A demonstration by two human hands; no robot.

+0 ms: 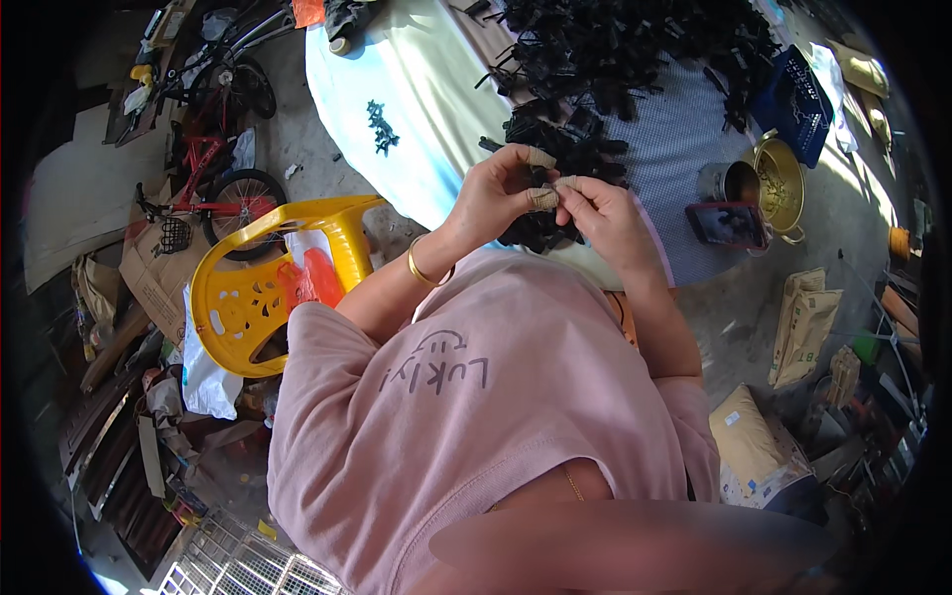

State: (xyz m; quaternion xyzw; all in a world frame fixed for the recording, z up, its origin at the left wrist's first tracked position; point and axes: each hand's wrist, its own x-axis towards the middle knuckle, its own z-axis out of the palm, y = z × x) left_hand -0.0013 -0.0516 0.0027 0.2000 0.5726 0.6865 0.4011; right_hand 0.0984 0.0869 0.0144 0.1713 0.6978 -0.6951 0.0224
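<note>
- Centrally, a small black plastic piece [548, 184] sits pinched between the fingertips of both hands, just above the near edge of the table; it is mostly hidden by the fingers, so its long axis and the way it points cannot be told.
- Left hand [496, 193]: closed around the piece from nine o'clock, thumb and forefinger wrapped in beige tape; a gold bangle [424, 266] circles its wrist.
- Right hand [607, 213]: closed on the same piece from three o'clock, taped fingertips touching those of the left hand. Both hands are equally near; neither leads.
- Heap of similar black plastic pieces [555, 149]: lies directly behind the hands at twelve o'clock, touching or just under them, and widens into a larger heap [635, 50] farther up the table.
- Round table under a white and blue checked cloth [416, 109]: carries both heaps.
- Phone with a red case [729, 224]: at three o'clock of the hands, beside a brass-coloured metal bowl [778, 183].
- Yellow plastic chair [268, 288]: at eight o'clock, well apart from the hands.
</note>
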